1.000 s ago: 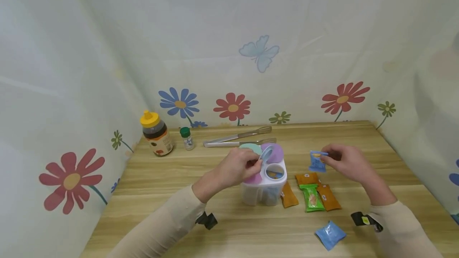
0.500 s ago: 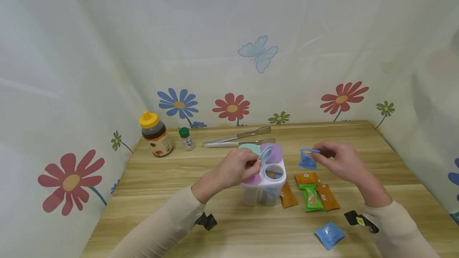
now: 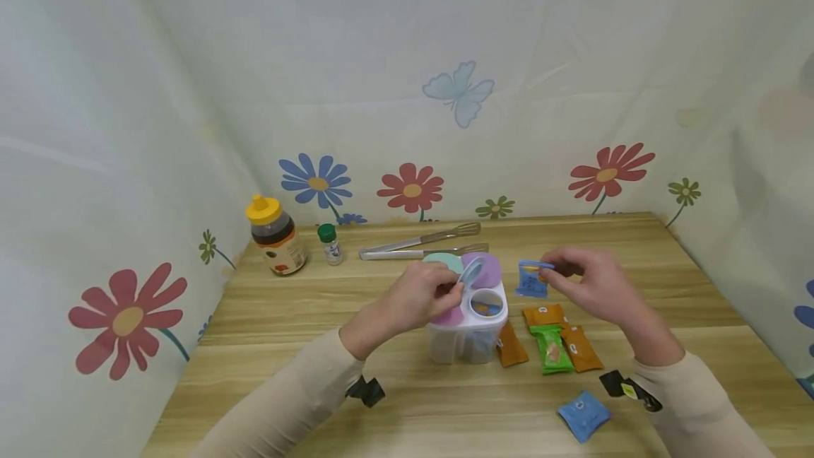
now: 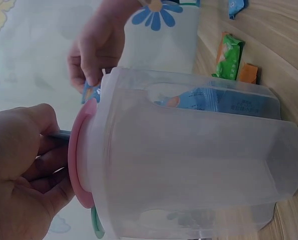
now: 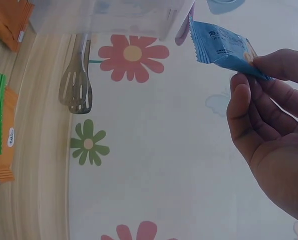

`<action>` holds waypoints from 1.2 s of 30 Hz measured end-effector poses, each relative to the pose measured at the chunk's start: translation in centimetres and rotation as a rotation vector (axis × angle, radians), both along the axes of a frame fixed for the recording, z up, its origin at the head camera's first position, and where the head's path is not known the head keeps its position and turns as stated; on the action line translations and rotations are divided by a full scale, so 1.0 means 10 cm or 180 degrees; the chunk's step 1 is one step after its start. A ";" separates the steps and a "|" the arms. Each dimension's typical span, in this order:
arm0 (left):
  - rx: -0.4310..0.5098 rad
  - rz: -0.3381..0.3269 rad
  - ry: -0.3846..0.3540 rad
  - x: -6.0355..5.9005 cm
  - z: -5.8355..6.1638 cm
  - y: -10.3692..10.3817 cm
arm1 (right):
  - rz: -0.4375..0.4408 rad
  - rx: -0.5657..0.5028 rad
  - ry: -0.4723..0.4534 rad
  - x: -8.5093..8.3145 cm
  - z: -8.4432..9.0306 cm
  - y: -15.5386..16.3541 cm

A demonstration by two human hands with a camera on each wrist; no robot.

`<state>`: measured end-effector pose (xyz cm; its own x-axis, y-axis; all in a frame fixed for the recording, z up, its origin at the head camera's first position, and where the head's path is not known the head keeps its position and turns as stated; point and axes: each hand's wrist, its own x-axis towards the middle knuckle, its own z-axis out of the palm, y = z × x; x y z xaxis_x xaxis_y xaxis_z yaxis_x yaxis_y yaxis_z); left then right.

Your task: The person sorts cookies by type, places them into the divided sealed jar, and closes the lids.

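Note:
My left hand [image 3: 427, 295] pinches a light blue round lid [image 3: 472, 272] and holds it tilted up off the clear storage box [image 4: 199, 150]. Under that lid, one round opening in the white top shows blue packets [image 3: 486, 309] inside. Pink, green and purple lids cover the other openings. To the right of the box, my right hand [image 3: 591, 285] pinches a small blue snack packet [image 5: 226, 47] by one end, in the air above the table. Through the box wall in the left wrist view a blue packet [image 4: 204, 100] shows in one compartment.
Orange packets [image 3: 584, 349] and a green packet [image 3: 553, 350] lie right of the box, with a blue packet [image 3: 584, 415] nearer the front. Metal tongs [image 3: 420, 240] lie behind it. A yellow-capped bottle [image 3: 276, 235] and a green-capped shaker [image 3: 330, 244] stand back left.
My right hand has moved left with the blue snack packet, closer to the box. My left hand stays on the raised lid.

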<state>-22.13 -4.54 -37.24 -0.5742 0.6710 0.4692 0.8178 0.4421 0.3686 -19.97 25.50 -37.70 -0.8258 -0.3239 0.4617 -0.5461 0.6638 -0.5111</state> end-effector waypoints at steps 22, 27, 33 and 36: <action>0.0068 -0.0036 0.0060 -0.01 0.01 -0.01 | 0.0268 -0.0305 0.0053 0.04 0.15 -0.17; 0.0081 -0.0063 0.0083 -0.02 0.00 0.00 | 0.0357 -0.0440 0.0004 0.05 0.17 -0.21; 0.0070 -0.0047 0.0052 -0.01 0.00 0.00 | 0.0533 -0.0610 -0.0036 0.05 0.15 -0.27; 0.0068 -0.0049 0.0012 -0.01 0.00 0.00 | 0.0579 -0.0652 -0.0034 0.05 0.13 -0.30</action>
